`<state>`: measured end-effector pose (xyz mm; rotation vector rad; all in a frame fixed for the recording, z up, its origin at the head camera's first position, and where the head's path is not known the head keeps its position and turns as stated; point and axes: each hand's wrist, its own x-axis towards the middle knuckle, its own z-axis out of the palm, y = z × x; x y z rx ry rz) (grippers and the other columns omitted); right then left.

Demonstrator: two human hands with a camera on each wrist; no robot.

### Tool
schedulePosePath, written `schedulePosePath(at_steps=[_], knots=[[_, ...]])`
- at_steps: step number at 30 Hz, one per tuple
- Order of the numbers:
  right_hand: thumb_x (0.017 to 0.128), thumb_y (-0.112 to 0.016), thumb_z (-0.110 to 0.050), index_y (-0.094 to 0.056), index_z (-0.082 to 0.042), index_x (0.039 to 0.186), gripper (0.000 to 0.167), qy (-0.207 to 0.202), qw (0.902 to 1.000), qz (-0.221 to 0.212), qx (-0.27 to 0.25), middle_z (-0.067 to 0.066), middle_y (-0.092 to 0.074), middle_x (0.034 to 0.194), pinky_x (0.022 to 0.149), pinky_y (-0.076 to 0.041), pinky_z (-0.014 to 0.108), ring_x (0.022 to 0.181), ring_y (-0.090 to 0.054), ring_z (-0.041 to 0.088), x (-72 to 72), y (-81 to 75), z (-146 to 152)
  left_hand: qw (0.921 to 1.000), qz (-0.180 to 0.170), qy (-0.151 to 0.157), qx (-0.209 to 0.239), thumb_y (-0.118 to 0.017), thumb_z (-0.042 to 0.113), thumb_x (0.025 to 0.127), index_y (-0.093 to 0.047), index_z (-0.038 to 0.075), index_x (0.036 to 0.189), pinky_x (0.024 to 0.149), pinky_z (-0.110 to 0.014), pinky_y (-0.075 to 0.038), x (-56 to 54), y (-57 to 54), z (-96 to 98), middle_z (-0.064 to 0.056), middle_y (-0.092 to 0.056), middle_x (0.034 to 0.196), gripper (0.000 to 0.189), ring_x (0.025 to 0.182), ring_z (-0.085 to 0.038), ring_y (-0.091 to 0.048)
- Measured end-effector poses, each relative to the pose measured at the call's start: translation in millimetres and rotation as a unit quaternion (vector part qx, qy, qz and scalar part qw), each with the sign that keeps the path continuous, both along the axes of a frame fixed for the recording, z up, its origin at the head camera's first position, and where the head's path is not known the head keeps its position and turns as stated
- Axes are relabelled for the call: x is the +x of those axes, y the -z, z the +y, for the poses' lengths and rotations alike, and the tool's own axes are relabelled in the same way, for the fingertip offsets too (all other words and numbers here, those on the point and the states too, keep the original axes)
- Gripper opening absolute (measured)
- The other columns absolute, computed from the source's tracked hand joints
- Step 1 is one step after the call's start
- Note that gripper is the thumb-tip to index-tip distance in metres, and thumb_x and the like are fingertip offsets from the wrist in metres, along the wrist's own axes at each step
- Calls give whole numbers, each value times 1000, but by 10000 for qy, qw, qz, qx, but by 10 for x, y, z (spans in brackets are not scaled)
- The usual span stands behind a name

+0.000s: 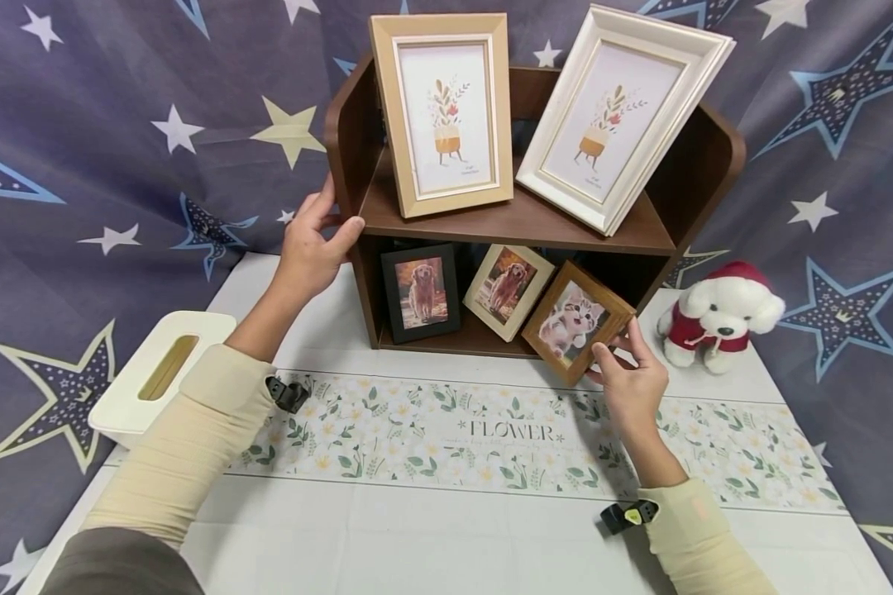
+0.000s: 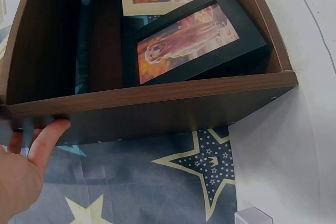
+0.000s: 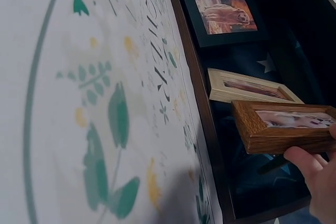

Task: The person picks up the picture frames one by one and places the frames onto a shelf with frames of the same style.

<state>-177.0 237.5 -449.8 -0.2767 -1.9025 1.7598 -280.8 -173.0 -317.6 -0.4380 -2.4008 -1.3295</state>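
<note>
A dark brown two-tier shelf [image 1: 513, 216] stands on the table. My left hand [image 1: 314, 244] rests against its left side panel, the thumb near the front edge; in the left wrist view the thumb lies on the panel's outer face. My right hand [image 1: 636, 380] pinches the lower right corner of a brown wooden picture frame [image 1: 539, 326] with a kitten photo, held tilted at the lower tier's front. Beside it leans a cream picture frame [image 1: 472, 289] with a dog photo, partly overlapped in the right wrist view. A black picture frame [image 1: 389, 289] stands at the lower tier's left.
On the upper tier stand a tan picture frame [image 1: 408, 178] and a tilted white picture frame [image 1: 543, 178]. A white plush dog [image 1: 722, 318] sits right of the shelf. A white tissue box [image 1: 204, 326] is at the left. A floral runner [image 1: 432, 430] crosses the table.
</note>
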Motion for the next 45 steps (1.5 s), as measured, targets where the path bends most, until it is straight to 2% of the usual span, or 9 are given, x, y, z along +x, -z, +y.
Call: schedulePosePath(at_steps=[5, 13, 19, 26, 30, 36, 43, 45], knots=[[90, -72, 0, -49, -23, 149, 67, 192, 9997, -24, 136, -10, -64, 94, 60, -61, 25, 76, -71, -6, -28, 22, -13, 10000, -3, -1, -4, -62, 23, 102, -28, 33, 161, 69, -12, -58, 2, 1, -4, -16, -49, 143, 69, 128, -34, -59], [91, -72, -3, -50, -33, 147, 67, 359, 9986, 29, 381, -7, -63, 97, 63, -62, 29, 80, -71, -4, -111, 75, -63, 10000, 0, -2, 8, -62, 22, 102, -28, 34, 161, 68, -10, -56, -5, -2, -10, -17, -49, 143, 69, 128, -35, -59], [90, -71, -3, -50, -30, 147, 67, 576, 9970, 75, 517, -7, -62, 97, 61, -61, 22, 76, -69, -7, -198, 142, -105, 10000, -59, 15, 37, -62, 22, 102, -27, 34, 161, 67, -10, -56, -10, 0, -6, -17, -48, 144, 70, 130, -35, -58], [89, -69, -2, -50, -30, 148, 68, 769, 9953, 35, 586, 15, -70, 105, 50, -55, 13, 66, -64, -13, -303, 119, -152, 9999, -57, 31, 82, -62, 21, 101, -27, 34, 161, 67, -11, -57, -4, -5, -2, -17, -48, 144, 70, 129, -35, -58], [90, -69, -3, -49, -30, 148, 67, 875, 9940, 3, 650, 17, -71, 109, 47, -51, 9, 63, -60, -15, -363, 125, -169, 9999, -80, 24, 57, -62, 22, 101, -27, 34, 161, 71, -19, -61, -6, -5, -3, -16, -48, 144, 70, 129, -35, -58], [92, -67, -4, -49, -33, 149, 67, 959, 9925, -46, 757, 17, -71, 112, 50, -52, 8, 65, -61, -17, -427, 166, -193, 10000, -91, 4, 12, -62, 23, 102, -27, 35, 161, 78, -36, -64, -5, -7, 3, -14, -48, 145, 70, 129, -33, -58], [93, -66, -7, -47, -29, 152, 66, 1043, 9908, -86, 853, 19, -71, 114, 48, -51, 8, 62, -59, -16, -471, 199, -196, 9999, -89, 23, 56, -62, 23, 102, -27, 36, 161, 78, -40, -64, 8, -6, 6, -15, -48, 145, 70, 129, -33, -58], [93, -66, -7, -47, -27, 152, 65, 1098, 9896, -96, 928, 18, -71, 114, 48, -50, 7, 62, -58, -16, -481, 198, -198, 9999, -77, 30, 70, -62, 23, 102, -27, 35, 161, 78, -38, -64, 7, -5, 5, -15, -48, 145, 70, 129, -33, -58]])
